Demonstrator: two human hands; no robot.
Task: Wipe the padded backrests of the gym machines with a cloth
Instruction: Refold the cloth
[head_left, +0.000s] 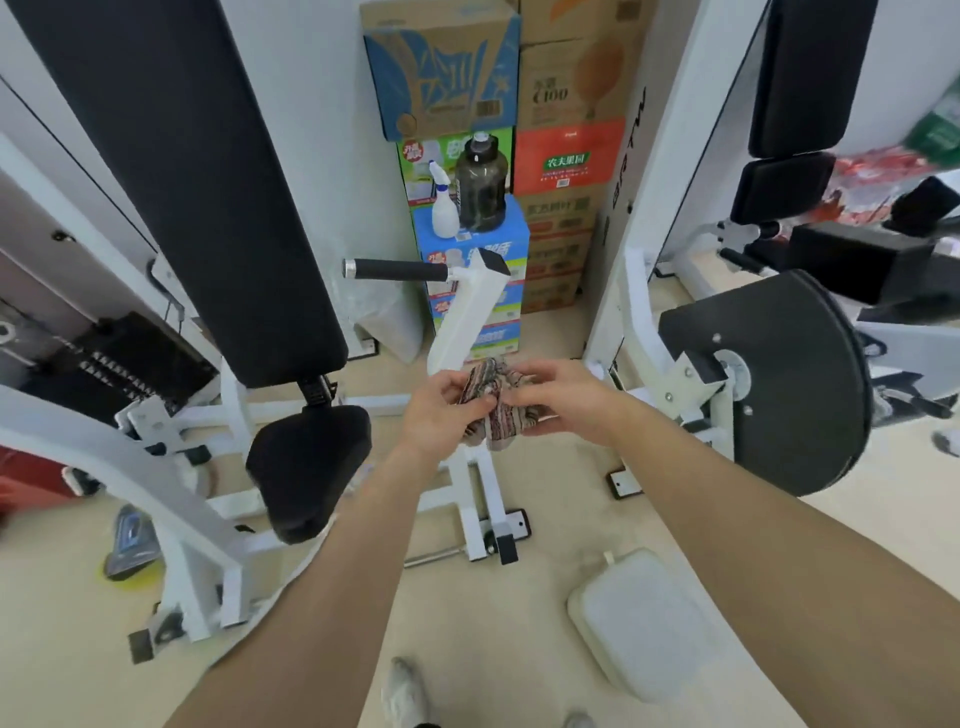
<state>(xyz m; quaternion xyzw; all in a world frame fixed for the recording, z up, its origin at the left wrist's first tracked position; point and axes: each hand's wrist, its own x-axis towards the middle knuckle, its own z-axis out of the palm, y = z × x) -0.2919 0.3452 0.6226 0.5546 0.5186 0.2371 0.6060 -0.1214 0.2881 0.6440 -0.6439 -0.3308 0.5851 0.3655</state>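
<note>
Both hands hold a bunched, striped brown-and-grey cloth (493, 410) in front of me, above the floor. My left hand (441, 410) grips its left side and my right hand (561, 400) pinches its right side. A long black padded backrest (187, 176) of a white machine rises at the left, with its black seat (306, 467) below. At the upper right stands a second machine with black padded backrest sections (810, 73). Neither hand touches a pad.
Stacked cardboard boxes (566, 156) stand against the back wall, with a white spray bottle (444, 205) and a dark water jug (480, 187) on a blue box. A white lever arm with a black handle (400, 270) juts out in the middle. A round black disc (789, 384) sits right. A white pad (644, 623) lies on the floor.
</note>
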